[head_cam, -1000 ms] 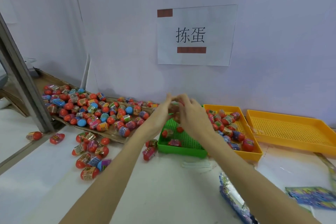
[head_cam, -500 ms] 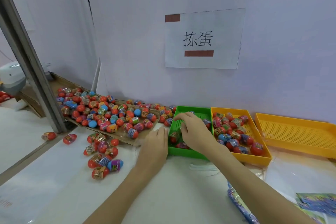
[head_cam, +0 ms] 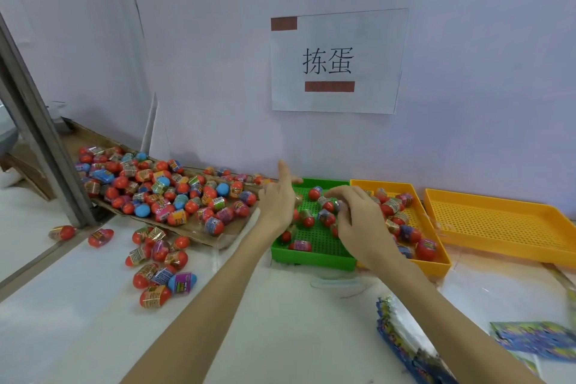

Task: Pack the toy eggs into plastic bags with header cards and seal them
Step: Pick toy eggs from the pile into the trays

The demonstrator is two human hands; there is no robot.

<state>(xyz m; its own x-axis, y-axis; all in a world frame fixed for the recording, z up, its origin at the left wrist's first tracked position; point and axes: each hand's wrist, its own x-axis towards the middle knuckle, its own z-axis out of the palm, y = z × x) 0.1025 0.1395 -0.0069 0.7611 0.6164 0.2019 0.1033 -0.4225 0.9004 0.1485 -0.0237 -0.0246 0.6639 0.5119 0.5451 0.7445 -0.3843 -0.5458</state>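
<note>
In the green tray (head_cam: 311, 254), red-capped wrapped toy eggs (head_cam: 307, 217).

— Position of the hands?
— Left hand (head_cam: 277, 206) at the green tray's (head_cam: 311, 254) left edge, fingers straight. Right hand (head_cam: 358, 217) curled over toy eggs (head_cam: 325, 204) inside it.
— Surroundings?
— Egg pile (head_cam: 162, 190) on cardboard (head_cam: 199, 231) left; two yellow trays (head_cam: 436, 262) right; white table (head_cam: 93, 321).

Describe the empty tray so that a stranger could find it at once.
Start at the paper sign on the wall and look down to the three trays below it. The empty tray is the rightmost one, yellow. The other yellow tray and the green tray hold eggs.
</note>
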